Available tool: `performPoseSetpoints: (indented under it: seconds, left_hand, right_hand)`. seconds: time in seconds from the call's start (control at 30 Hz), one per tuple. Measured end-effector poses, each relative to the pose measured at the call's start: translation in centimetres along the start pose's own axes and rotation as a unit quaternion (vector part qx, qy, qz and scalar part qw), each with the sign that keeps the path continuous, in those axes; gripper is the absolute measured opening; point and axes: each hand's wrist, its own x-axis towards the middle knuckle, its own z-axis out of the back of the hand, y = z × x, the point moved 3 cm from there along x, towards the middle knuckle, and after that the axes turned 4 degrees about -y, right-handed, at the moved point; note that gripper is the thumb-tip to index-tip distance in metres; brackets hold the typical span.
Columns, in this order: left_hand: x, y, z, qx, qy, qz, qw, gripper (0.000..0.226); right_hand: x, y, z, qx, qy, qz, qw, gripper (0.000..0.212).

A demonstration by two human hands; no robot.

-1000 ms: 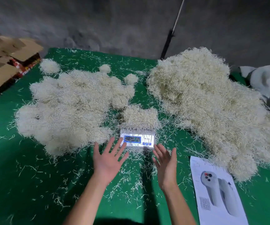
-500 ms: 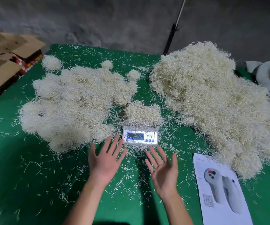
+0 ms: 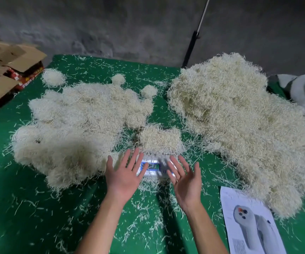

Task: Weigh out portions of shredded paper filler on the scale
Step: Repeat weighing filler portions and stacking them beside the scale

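Two bare hands hover with fingers spread and straight, holding nothing, above the near edge of a small white digital scale with a blue display (image 3: 152,166). The left hand (image 3: 125,176) shows its back and partly covers the scale's left end; the right hand (image 3: 186,181) is turned edge-on with its palm facing left, over the scale's right end. The scale lies with its long axis running left to right and its display toward the person. A compact, roughly rectangular portion of cream shredded paper filler (image 3: 160,140) sits on its platform, also longer left to right.

All of this rests on a green cloth-covered table (image 3: 19,217) littered with loose shreds. A wide, flattish heap of filler (image 3: 78,129) lies left of the scale, and a taller heap (image 3: 239,125) lies to the right. A white printed sheet showing a grey handheld device (image 3: 249,222) lies at the near right. Brown cardboard boxes (image 3: 6,70) stand beyond the table's left edge.
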Motion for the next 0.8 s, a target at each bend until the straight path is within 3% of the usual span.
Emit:
performPoseSetpoints:
  seconds: [0.07,0.1,0.13,0.17,0.27,0.33,0.37,0.53,0.67,0.8]
  left_hand:
    - [2.0,-0.2,-2.3,0.097,-0.025,-0.035,0.994,0.063]
    - [3.1,-0.2,-3.4,0.195,-0.043,-0.067,0.977,0.052]
    - [4.2,-0.2,-4.6,0.325,-0.059,-0.111,0.937,0.043]
    - [5.3,-0.1,-5.7,0.452,-0.065,-0.155,0.876,0.045]
    - [9.4,1.2,-7.9,0.681,-0.075,-0.194,0.702,0.096]
    - [12.0,2.2,-8.6,0.75,-0.097,-0.167,0.633,0.111]
    - [13.1,2.7,-8.7,0.76,-0.098,-0.149,0.625,0.109]
    - [15.7,4.5,-9.4,0.667,-0.069,-0.092,0.736,0.094]
    - [16.1,3.7,-10.2,0.618,-0.089,-0.065,0.778,0.098]
    - [14.9,2.6,-10.4,0.586,-0.103,-0.044,0.802,0.102]
  right_hand:
    - [2.7,1.8,-1.2,-0.151,0.002,0.05,0.987,0.058]
    - [4.3,2.6,-1.8,-0.239,-0.013,0.079,0.968,0.051]
    - [6.1,3.4,-2.3,-0.304,-0.036,0.112,0.945,0.044]
    - [8.0,4.1,-2.6,-0.34,-0.062,0.139,0.928,0.041]
    - [13.3,5.2,-3.6,-0.404,-0.122,0.155,0.893,0.04]
    - [16.0,4.8,-4.1,-0.452,-0.116,0.118,0.877,0.042]
    - [16.9,4.3,-4.5,-0.463,-0.103,0.096,0.875,0.043]
    - [17.8,2.0,-4.4,-0.384,-0.027,-0.033,0.922,0.042]
    - [17.8,3.6,-4.9,-0.26,0.036,-0.086,0.961,0.043]
    - [18.1,6.9,-4.1,-0.28,0.007,-0.089,0.956,0.033]
